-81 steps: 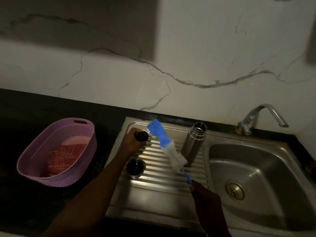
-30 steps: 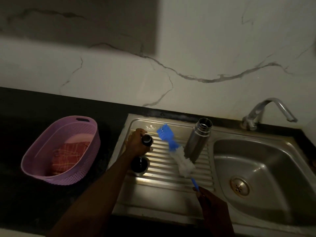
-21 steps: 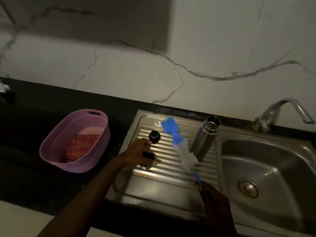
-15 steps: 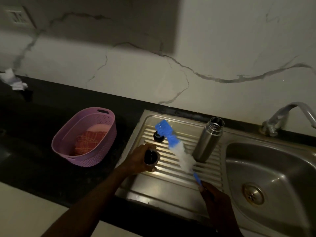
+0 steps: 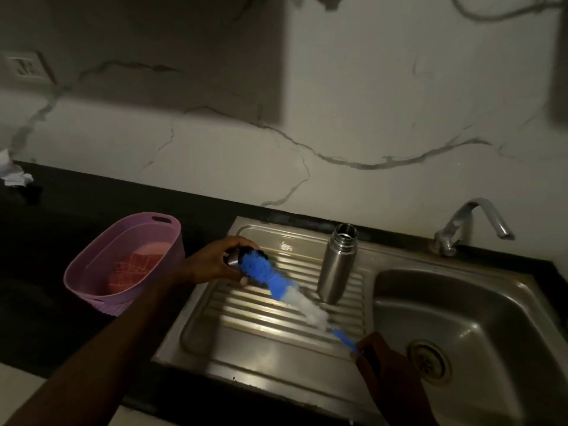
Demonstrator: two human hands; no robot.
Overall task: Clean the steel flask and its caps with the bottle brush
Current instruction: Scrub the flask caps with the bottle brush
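Note:
The steel flask (image 5: 338, 265) stands upright and uncapped on the ribbed drainboard (image 5: 246, 333) of the sink. My left hand (image 5: 212, 262) holds a steel cup-shaped cap (image 5: 234, 258) lifted above the drainboard's left part. The bottle brush (image 5: 276, 284) has a blue tip and white bristles; its blue head is pushed against the cap's opening. My right hand (image 5: 384, 373) grips the brush's blue handle at the lower right. The smaller dark cap is not visible; the brush head and my left hand cover that spot.
A purple plastic basket (image 5: 92, 281) with a red checked cloth stands on the dark counter to the left. The sink basin (image 5: 476, 333) with its drain lies to the right, below the tap (image 5: 470, 219). Crumpled white paper (image 5: 12, 176) lies far left.
My left hand set down the small dark cap, picked up the steel cup cap and raised it. The brush head swung left into that cap. The flask has not moved.

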